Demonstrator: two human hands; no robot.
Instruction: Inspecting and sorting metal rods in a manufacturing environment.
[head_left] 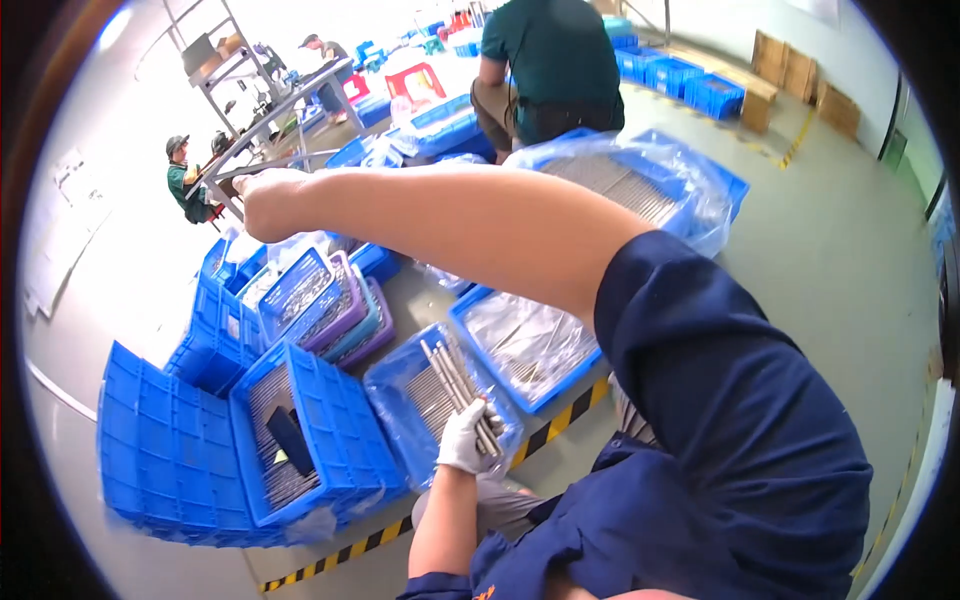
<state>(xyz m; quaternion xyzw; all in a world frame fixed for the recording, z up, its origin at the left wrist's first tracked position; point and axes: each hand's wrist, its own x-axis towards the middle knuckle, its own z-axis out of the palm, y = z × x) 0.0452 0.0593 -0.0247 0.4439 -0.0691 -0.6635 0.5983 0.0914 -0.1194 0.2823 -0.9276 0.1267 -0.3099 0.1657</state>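
Note:
My left hand (463,440), in a white glove, is closed around a bundle of several long metal rods (455,376). It holds them tilted over a blue crate (383,384) lined with clear plastic, where more rods (428,400) lie in rows. My right arm reaches up and across to the left, high in front of me. At its end my right hand (275,204) looks bare; its fingers are mostly hidden, and I see nothing in it. Left of the lined crate, a blue lidded box (350,440) stands open, with rods and a dark flat object (289,440) inside.
Right of the lined crate is another blue crate (538,403) with plastic over metal parts. Stacked trays (372,330) stand beyond. A co-worker (555,70) sits ahead near a large rod-filled crate (738,195). Black-and-yellow tape (565,424) crosses the floor.

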